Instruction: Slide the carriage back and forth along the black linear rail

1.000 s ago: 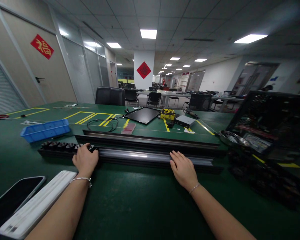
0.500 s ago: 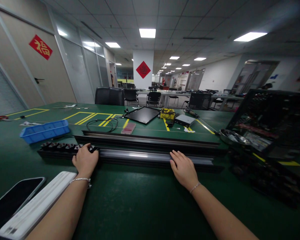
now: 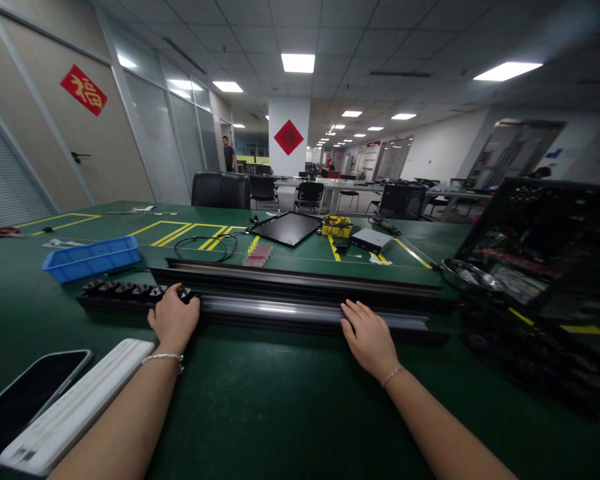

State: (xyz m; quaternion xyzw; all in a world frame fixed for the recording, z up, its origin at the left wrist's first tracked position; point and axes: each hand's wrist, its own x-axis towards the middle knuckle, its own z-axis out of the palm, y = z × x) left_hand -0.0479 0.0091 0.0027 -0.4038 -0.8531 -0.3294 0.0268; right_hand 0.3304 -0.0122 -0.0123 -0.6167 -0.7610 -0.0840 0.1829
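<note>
A long black rail (image 3: 270, 324) with a shiny grey channel (image 3: 280, 309) along it lies crosswise before me. Several small black blocks with silvery tops (image 3: 125, 289) sit in a row at its left end. My left hand (image 3: 174, 321) curls over the last block of that row, where the grey channel begins; its fingertips are partly hidden behind the block. Towards the rail's right end, my right hand (image 3: 369, 338) lies on the channel with its fingers stretched out. Just behind is a second long black rail (image 3: 300, 280), touched by neither hand.
A blue bin (image 3: 93, 259) stands at the left, behind the blocks. Near my left forearm lie a phone (image 3: 30, 393) and a white bar-shaped case (image 3: 80, 407). A black panel (image 3: 287, 229), yellow box (image 3: 337, 227), grey box (image 3: 373, 240) and metal bowl (image 3: 467, 275) lie farther back.
The view has shifted slightly. Both hands keep their places on the rail. A person in the far doorway now shows more fully.
</note>
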